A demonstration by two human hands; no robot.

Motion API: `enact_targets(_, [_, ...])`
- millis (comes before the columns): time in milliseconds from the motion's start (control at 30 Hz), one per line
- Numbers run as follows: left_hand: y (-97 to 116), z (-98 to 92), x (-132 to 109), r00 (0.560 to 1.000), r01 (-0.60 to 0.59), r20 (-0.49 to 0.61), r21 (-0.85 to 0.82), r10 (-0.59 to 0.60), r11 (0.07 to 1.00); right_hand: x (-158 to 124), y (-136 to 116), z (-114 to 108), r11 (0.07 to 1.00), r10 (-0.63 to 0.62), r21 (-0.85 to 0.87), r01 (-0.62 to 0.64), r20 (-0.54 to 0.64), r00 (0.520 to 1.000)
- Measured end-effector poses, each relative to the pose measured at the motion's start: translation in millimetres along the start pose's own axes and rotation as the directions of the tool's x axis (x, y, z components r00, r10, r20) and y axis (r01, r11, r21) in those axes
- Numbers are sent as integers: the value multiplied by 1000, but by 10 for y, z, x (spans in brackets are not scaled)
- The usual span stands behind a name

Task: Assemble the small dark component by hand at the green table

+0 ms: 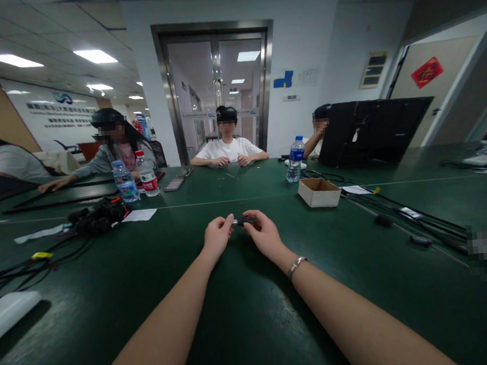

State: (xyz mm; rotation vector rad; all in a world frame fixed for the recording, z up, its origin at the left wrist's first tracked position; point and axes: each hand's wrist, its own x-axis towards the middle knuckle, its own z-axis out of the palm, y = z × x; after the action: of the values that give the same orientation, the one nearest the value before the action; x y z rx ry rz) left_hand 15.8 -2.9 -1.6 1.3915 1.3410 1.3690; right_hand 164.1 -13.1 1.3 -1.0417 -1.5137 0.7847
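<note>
A small dark object with a pale, metallic-looking end (241,221) spans the gap between my two hands, just above the green table (246,328). Its pale end is pinched in the fingertips of my left hand (218,238). Curled around its dark end are the thumb and fingers of my right hand (267,236), which wears a silver bracelet (296,268) at the wrist. The object is too small to name, and my fingers cover part of it. Both hands are closed, fingertips facing each other.
Ahead on the right stand an open cardboard box (319,192), a water bottle (295,158) and a black monitor (370,132). Two bottles (147,176), black cables (96,216) and a white device (9,316) are leftward. Several people sit around the table.
</note>
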Motion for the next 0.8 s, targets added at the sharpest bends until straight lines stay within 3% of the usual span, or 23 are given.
enact_targets(300, [98, -9, -60, 997, 42, 69, -202, -29, 979, 8, 14, -10, 1000, 7, -14, -8, -20, 1000])
enact_targets(800, [71, -24, -54, 993, 41, 119, -289, -7, 956, 10, 4, -20, 996, 76, 40, -75, -28, 997])
